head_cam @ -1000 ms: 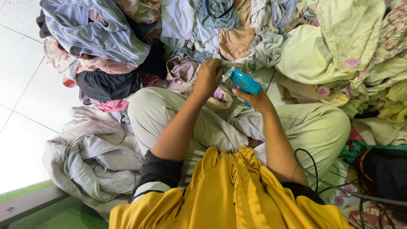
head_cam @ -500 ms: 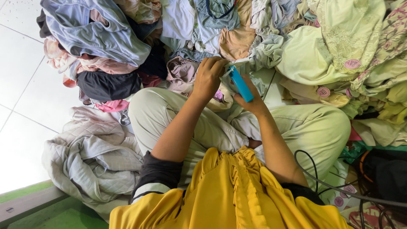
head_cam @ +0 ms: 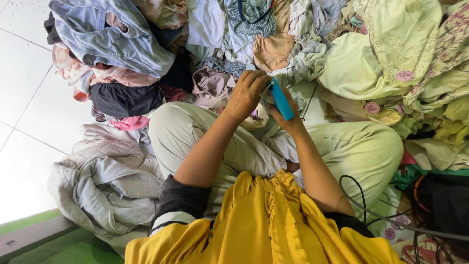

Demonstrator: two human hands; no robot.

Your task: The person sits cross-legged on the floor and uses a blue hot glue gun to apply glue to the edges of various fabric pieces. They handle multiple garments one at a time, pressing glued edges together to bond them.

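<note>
Heaped clothes (head_cam: 195, 44) (grey quilt (head_cam: 107, 186) alongside)

floor (head_cam: 24, 102): white tiles, bright | clothes heap (head_cam: 342, 54): behind | green mat (head_cam: 53, 244): corner

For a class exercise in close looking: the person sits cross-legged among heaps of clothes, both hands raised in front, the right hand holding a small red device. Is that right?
Not quite. The head view shows that the small device in the right hand is blue, not red. The rest holds: the person sits cross-legged among heaps of clothes, with the left hand raised beside the right and touching the device's top end.
</note>
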